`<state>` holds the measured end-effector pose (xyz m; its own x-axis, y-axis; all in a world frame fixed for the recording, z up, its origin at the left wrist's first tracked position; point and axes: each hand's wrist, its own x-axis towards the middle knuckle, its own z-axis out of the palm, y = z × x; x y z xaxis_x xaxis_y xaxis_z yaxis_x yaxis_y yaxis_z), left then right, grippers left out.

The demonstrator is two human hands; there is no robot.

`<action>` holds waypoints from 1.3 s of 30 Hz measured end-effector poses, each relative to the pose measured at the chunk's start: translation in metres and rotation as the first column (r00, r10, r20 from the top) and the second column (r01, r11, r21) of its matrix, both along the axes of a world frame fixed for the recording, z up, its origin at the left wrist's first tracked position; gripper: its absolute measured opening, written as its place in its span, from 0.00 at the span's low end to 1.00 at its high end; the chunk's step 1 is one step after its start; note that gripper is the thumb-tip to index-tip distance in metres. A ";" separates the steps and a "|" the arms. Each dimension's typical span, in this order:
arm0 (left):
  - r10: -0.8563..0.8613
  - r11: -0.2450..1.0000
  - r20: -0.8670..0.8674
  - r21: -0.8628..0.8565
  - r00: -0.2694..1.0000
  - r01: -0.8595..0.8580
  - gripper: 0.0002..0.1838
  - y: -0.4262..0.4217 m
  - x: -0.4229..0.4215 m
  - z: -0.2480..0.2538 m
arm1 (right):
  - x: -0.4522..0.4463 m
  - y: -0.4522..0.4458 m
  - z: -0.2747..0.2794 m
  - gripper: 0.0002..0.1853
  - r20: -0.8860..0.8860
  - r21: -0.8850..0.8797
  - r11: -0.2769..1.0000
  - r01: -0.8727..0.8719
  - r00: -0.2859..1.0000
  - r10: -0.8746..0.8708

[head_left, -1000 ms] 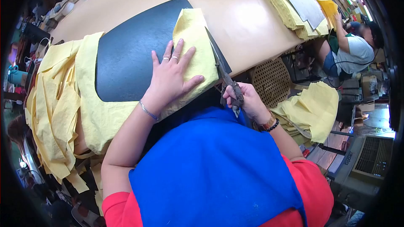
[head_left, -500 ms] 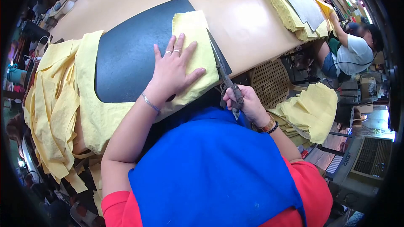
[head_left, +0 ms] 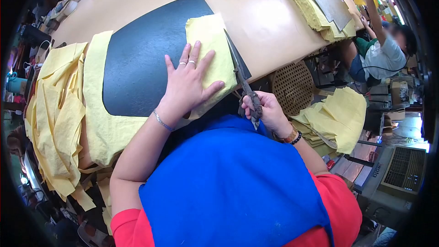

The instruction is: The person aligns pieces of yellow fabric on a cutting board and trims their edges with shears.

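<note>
My left hand lies flat with fingers spread on a yellow sheet of cloth or leather; I cannot tell which. That sheet rests partly on a black mat and runs back to the left along the table's near edge. In my right hand is a pair of scissors with dark, wrapped handles, my fingers closed round them. Their blades point away from me along the sheet's right edge, close to the mat's right corner. The lower part of the handles is partly hidden by my fingers.
Yellow strips hang over the table's left end. More yellow pieces lie by a woven cane seat at right. A stack of yellow sheets sits at the far edge. Another person sits at right, one arm raised.
My left hand and the yellow sheet beneath it have shifted slightly toward me. The scissors stay almost in place. The other person's arm has gone up with a yellow piece.
</note>
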<state>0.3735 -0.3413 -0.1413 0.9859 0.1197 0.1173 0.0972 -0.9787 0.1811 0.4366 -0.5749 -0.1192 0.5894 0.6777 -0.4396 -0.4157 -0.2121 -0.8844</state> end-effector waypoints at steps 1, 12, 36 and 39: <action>-0.005 1.000 -0.007 -0.011 1.000 0.005 0.42 -0.001 -0.002 0.001 | 0.000 0.001 -0.001 0.12 -0.003 -0.002 1.000 0.011 1.000 -0.011; 0.006 1.000 -0.044 -0.022 0.999 -0.007 0.40 -0.015 -0.012 0.007 | 0.000 0.003 -0.007 0.11 -0.032 0.043 0.999 0.011 0.999 -0.010; 0.020 1.000 -0.068 -0.006 0.998 -0.020 0.41 -0.005 -0.004 0.001 | 0.006 -0.008 0.005 0.12 -0.133 0.049 0.999 -0.008 0.991 0.014; -0.131 0.991 -0.155 -0.026 0.979 0.128 0.41 0.022 -0.021 0.012 | 0.018 -0.031 0.004 0.18 -0.171 0.033 0.997 -0.070 0.982 0.074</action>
<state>0.3526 -0.3191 -0.1295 0.9992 -0.0094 -0.0398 -0.0017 -0.9819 0.1896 0.4549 -0.6062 -0.1154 0.4556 0.7284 -0.5118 -0.5469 -0.2246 -0.8065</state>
